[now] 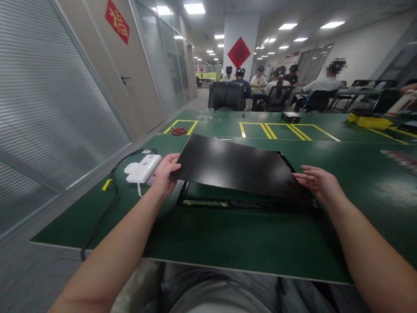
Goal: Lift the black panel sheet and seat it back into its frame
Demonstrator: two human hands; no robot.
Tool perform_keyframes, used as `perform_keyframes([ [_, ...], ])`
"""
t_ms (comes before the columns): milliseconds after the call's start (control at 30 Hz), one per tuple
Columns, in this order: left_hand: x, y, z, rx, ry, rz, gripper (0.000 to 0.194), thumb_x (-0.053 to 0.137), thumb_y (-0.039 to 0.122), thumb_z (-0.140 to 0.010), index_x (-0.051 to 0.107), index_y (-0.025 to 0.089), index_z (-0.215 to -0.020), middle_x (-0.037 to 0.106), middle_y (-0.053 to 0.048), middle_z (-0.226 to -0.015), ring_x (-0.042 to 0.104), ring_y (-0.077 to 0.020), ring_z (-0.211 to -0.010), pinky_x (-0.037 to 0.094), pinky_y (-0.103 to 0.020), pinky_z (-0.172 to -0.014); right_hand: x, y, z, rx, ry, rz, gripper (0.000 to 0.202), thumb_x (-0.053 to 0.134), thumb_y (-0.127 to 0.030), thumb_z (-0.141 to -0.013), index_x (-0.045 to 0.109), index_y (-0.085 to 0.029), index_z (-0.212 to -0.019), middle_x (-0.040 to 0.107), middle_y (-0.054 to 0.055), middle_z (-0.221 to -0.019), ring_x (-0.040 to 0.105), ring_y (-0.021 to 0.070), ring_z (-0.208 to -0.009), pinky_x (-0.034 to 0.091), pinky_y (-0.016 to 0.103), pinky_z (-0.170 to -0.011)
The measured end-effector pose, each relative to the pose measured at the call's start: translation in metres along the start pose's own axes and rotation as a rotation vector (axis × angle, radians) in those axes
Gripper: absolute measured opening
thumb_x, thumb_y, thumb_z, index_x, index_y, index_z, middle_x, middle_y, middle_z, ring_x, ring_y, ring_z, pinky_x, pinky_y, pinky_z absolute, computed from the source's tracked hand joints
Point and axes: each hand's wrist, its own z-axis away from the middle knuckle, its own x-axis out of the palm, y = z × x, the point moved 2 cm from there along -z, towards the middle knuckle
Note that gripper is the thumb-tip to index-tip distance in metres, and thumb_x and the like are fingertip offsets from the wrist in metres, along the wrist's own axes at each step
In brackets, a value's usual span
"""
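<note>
A thin, glossy black rectangular panel (pixel 234 167) is tilted over the table, its left side raised. My left hand (pixel 167 173) is closed on the panel's left edge, thumb on top. At the right edge, my right hand (pixel 317 181) has its fingers stretched out, the tips at the panel's edge; its thumb is hard to make out. Beneath the panel lies a black rectangular frame (pixel 270 206), partly covered. A green circuit strip (pixel 205 203) shows along the frame's front side, and green tabletop is visible through its opening.
A white device (pixel 143 168) and a black cable (pixel 114 191) with a yellow tag lie left. Farther back are red scissors (pixel 179 131), a clear cup (pixel 210 113), a small black box (pixel 291 117) and a yellow item (pixel 369 121). Several people sit beyond a black chair (pixel 226 95).
</note>
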Motion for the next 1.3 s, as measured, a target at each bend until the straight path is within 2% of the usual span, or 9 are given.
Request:
perform_keyframes([
  [200,0.000,0.003,0.000,0.019,0.002,0.023,0.050,0.083,0.028,-0.051,0.067,0.020,-0.099,0.076,-0.003,-0.083,0.073,-0.0267,-0.084,0.049,-0.031,-0.065,0.008,-0.003,0.008,0.017,-0.010,0.019,0.026,0.067,-0.010,-0.075,0.070,-0.021,-0.099,0.079,0.009,-0.079,0.077,0.0199,-0.067,0.064,0.025,-0.060],
  [400,0.002,0.006,0.003,0.017,-0.042,0.004,0.051,0.084,0.027,-0.054,0.068,0.020,-0.102,0.078,-0.004,-0.087,0.074,-0.0262,-0.083,0.054,-0.034,-0.069,0.005,-0.006,0.008,0.032,-0.005,0.039,0.035,0.067,-0.011,-0.073,0.065,-0.022,-0.106,0.079,0.009,-0.077,0.078,0.0233,-0.067,0.064,0.030,-0.059],
  [500,-0.002,0.010,0.001,0.044,-0.005,0.038,0.047,0.082,0.029,-0.055,0.071,0.019,-0.100,0.078,-0.005,-0.089,0.073,-0.0277,-0.087,0.056,-0.037,-0.074,0.007,-0.007,0.011,0.016,-0.058,0.004,0.034,0.066,-0.014,-0.073,0.066,-0.022,-0.107,0.080,0.011,-0.082,0.079,0.0245,-0.070,0.064,0.030,-0.060],
  [700,-0.011,0.015,-0.005,0.076,0.039,0.120,0.041,0.077,0.029,-0.057,0.074,0.019,-0.096,0.077,-0.005,-0.092,0.071,-0.0265,-0.088,0.057,-0.038,-0.078,0.017,-0.006,0.017,0.073,-0.150,0.016,0.036,0.067,-0.016,-0.075,0.064,-0.022,-0.110,0.081,0.014,-0.088,0.078,0.0252,-0.070,0.064,0.032,-0.061],
  [833,-0.008,0.006,-0.004,0.042,0.012,0.065,0.044,0.080,0.027,-0.055,0.072,0.019,-0.098,0.077,-0.004,-0.089,0.074,-0.0286,-0.089,0.057,-0.039,-0.077,0.009,-0.004,0.008,0.074,-0.101,0.024,0.032,0.068,-0.015,-0.075,0.064,-0.022,-0.106,0.081,0.014,-0.086,0.079,0.0257,-0.072,0.065,0.032,-0.061],
  [1033,0.003,-0.005,0.002,-0.056,-0.080,-0.035,0.053,0.086,0.024,-0.057,0.069,0.019,-0.106,0.079,-0.004,-0.089,0.074,-0.0239,-0.083,0.056,-0.032,-0.072,-0.004,-0.008,0.001,0.050,0.022,0.035,0.029,0.068,-0.012,-0.076,0.064,-0.022,-0.102,0.079,0.009,-0.078,0.078,0.0222,-0.071,0.064,0.028,-0.059],
  [1167,0.006,-0.010,0.003,-0.106,-0.127,-0.069,0.050,0.088,0.022,-0.059,0.069,0.020,-0.105,0.077,-0.001,-0.084,0.072,-0.0197,-0.075,0.055,-0.030,-0.070,-0.003,-0.013,0.007,0.025,0.070,0.062,0.026,0.066,-0.009,-0.076,0.065,-0.023,-0.098,0.078,0.007,-0.075,0.077,0.0203,-0.070,0.063,0.026,-0.057],
  [1300,0.003,-0.014,0.001,-0.117,-0.123,-0.078,0.048,0.087,0.022,-0.058,0.069,0.018,-0.103,0.076,-0.002,-0.081,0.071,-0.0187,-0.072,0.055,-0.029,-0.069,0.001,-0.013,0.009,0.002,0.053,0.074,0.026,0.067,-0.007,-0.076,0.065,-0.023,-0.096,0.078,0.007,-0.076,0.077,0.0204,-0.070,0.060,0.024,-0.053],
])
